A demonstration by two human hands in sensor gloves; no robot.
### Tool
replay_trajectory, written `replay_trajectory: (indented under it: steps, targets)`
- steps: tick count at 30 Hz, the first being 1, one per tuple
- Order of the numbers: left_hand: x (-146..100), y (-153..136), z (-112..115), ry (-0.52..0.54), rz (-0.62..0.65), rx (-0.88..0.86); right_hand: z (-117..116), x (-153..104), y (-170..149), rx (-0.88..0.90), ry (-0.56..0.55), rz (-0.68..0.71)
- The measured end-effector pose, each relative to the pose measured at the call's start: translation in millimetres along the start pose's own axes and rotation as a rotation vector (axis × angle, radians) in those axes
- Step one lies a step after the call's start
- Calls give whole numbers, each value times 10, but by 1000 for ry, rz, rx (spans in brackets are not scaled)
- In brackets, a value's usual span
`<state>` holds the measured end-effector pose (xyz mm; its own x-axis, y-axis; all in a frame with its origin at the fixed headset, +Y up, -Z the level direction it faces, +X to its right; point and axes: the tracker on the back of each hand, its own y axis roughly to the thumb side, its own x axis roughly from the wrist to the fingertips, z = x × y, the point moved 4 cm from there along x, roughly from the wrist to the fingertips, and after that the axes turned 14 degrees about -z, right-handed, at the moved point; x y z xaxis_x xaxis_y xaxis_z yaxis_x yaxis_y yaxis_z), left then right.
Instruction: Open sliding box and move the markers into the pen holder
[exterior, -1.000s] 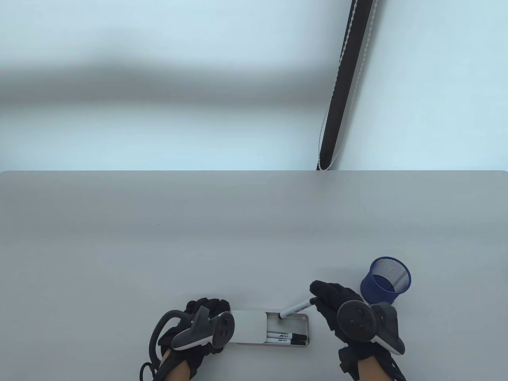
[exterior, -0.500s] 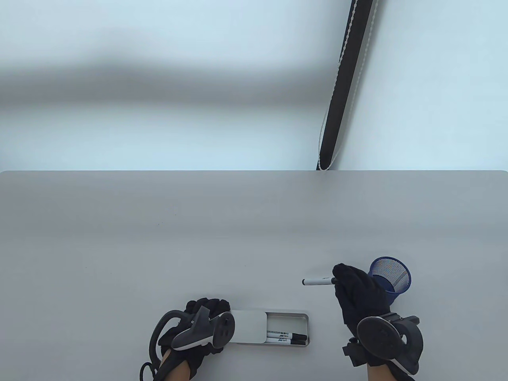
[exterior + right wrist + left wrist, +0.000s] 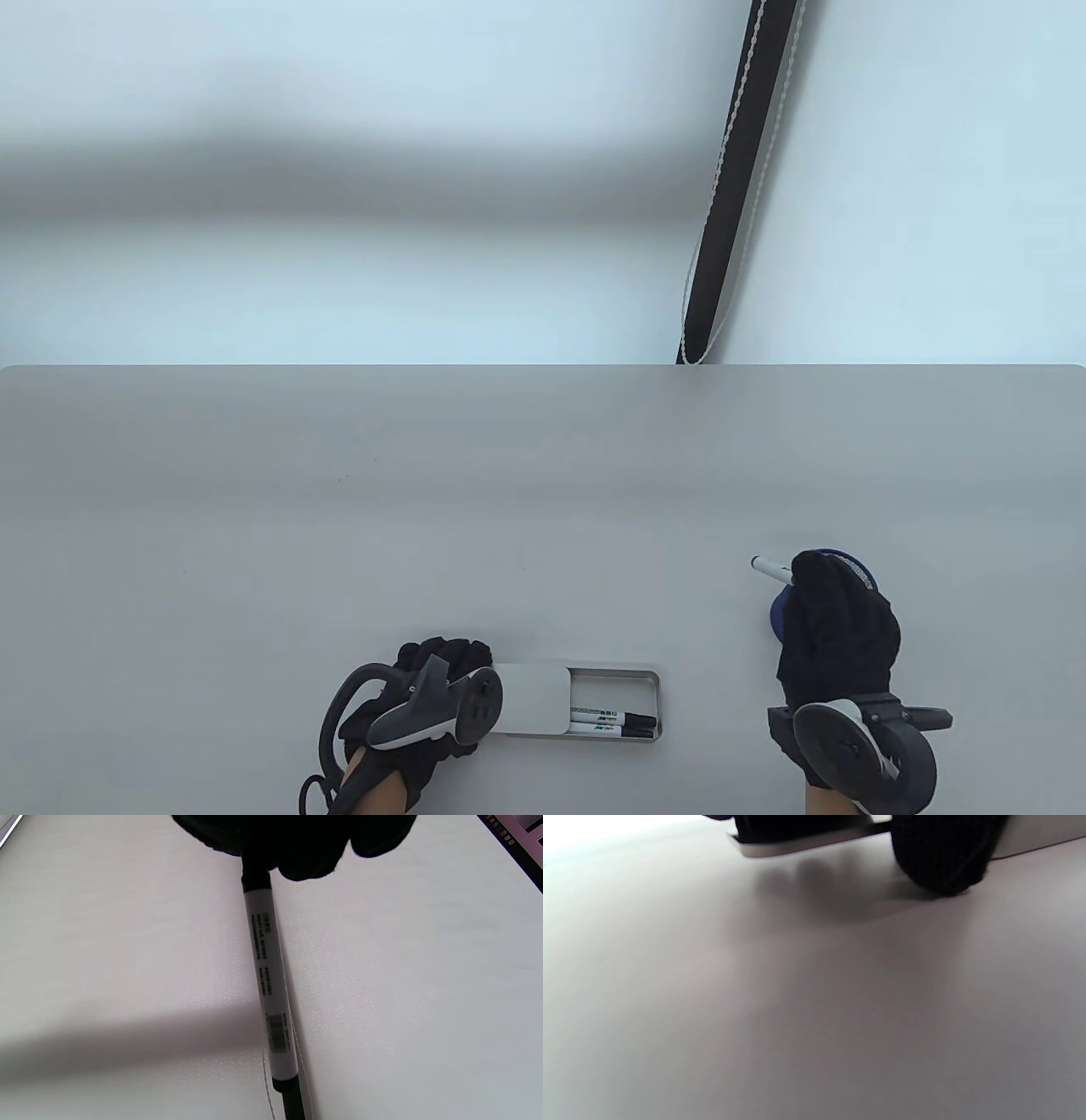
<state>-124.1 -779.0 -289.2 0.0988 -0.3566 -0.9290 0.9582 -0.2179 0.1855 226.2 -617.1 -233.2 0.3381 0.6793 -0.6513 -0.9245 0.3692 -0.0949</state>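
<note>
A silver sliding box [image 3: 649,679] lies near the table's front edge, its lid [image 3: 530,700] slid left. Two markers [image 3: 612,722] lie in the open right part. My left hand [image 3: 445,658] grips the box's left end; in the left wrist view a gloved finger [image 3: 941,857] sits against the box edge [image 3: 806,844]. My right hand [image 3: 814,586] pinches a white marker [image 3: 769,568] by its black end and holds it over the blue mesh pen holder [image 3: 859,571], which it mostly hides. The right wrist view has the marker [image 3: 269,984] hanging from my fingers [image 3: 297,844].
The grey table [image 3: 424,509] stretches far and left of both hands. A dark pole with a white cord [image 3: 730,195] stands beyond its far edge. Something dark-edged [image 3: 515,849] shows at the right wrist view's top right corner.
My right hand lifted one marker out of the box and carried it right and away, ending over the pen holder. The left hand and the box stayed put.
</note>
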Motion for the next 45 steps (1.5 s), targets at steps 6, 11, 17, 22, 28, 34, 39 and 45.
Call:
replay_trajectory:
  steps: [6, 11, 17, 22, 28, 34, 39, 45]
  targets:
    - [0, 0, 0, 0, 0, 0, -51, 8, -107, -87, -8, -44]
    - [-2, -1, -1, 0, 0, 1, -165, 8, -226, -108, 29, -95]
    - [-2, 5, -2, 2, -1, 5, -370, -42, -351, -137, 113, -152]
    - [-2, 7, 0, 1, 0, -1, -517, -90, -414, -179, 166, -174]
    - [0, 7, -1, 1, 0, 0, -696, -164, -539, -224, 240, -224]
    - [1, 8, 0, 2, 1, 0, -812, -226, -577, -263, 288, -228]
    - [1, 8, 0, 2, 1, 0, -867, -250, -569, -280, 312, -224]
    - [1, 8, 0, 2, 1, 0, -922, -277, -510, -271, 363, -212]
